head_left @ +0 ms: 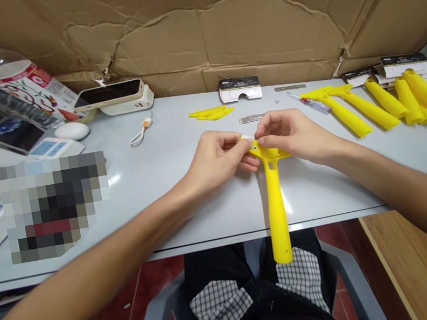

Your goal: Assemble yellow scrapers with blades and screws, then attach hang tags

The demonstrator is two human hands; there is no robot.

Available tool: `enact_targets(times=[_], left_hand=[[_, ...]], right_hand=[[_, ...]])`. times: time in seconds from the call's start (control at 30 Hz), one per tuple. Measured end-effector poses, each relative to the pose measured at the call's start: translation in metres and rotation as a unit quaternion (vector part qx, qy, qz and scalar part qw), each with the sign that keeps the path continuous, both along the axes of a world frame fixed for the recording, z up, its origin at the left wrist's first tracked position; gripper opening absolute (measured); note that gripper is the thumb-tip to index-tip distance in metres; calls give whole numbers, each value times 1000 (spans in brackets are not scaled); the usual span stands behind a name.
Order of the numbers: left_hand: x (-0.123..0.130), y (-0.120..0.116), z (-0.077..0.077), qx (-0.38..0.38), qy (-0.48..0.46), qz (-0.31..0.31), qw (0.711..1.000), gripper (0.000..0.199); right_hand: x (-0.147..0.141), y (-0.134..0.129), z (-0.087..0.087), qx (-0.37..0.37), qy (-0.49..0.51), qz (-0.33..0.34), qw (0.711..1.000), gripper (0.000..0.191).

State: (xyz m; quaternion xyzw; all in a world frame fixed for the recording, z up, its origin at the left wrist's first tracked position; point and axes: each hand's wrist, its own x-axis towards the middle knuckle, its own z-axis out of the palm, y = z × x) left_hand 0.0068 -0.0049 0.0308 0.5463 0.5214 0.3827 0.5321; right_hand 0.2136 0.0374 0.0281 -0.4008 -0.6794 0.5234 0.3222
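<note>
In front of me, a yellow T-shaped scraper [275,204] is held by its wide head, its round handle pointing toward me past the table's front edge. My left hand [223,153] pinches the left end of the head between thumb and fingers, beside a small screw hole. With closed fingertips, my right hand [295,135] grips the head's right part and hides much of it. A pale strip shows along the top edge between the hands. Just behind the right fingers lie thin metal blades [251,119].
Yellow flat strips [211,112], a blade box [240,90] and a small screw [276,102] lie farther back. A screwdriver [313,105] and several yellow scraper handles [377,110] are at right. A phone [110,93], cable [141,132] and plastic bottle [20,83] are at left. Cardboard [192,32] stands behind.
</note>
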Motion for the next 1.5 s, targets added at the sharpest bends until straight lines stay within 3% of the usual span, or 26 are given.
enact_targets(times=[0.2,0.47,0.77,1.0,1.1,1.2,1.33,1.5], left_hand=[[-5,5,2,-2,-4,-6,1000,22],[-7,11,4,4,-7,12,1000,21],[-6,15,-9,-25,-67,13,997,18],[-2,16,-13,-32,-104,56,992,15],[-2,11,-11,9,-60,72,996,54],[-3,4,-13,71,47,24,996,81],[-3,-4,-17,141,204,-30,968,87],[-8,-4,-21,225,311,-56,922,71]], right_hand=[[12,15,2,-58,-47,1,997,14],[25,29,-6,-132,-19,110,985,26],[25,28,-9,-133,14,85,987,29],[20,32,-16,-133,34,42,990,27],[16,32,-18,-141,59,2,988,28],[12,30,-20,-153,96,-28,983,28],[7,23,-19,-165,116,-41,979,26],[3,17,-13,-155,100,-62,981,23]])
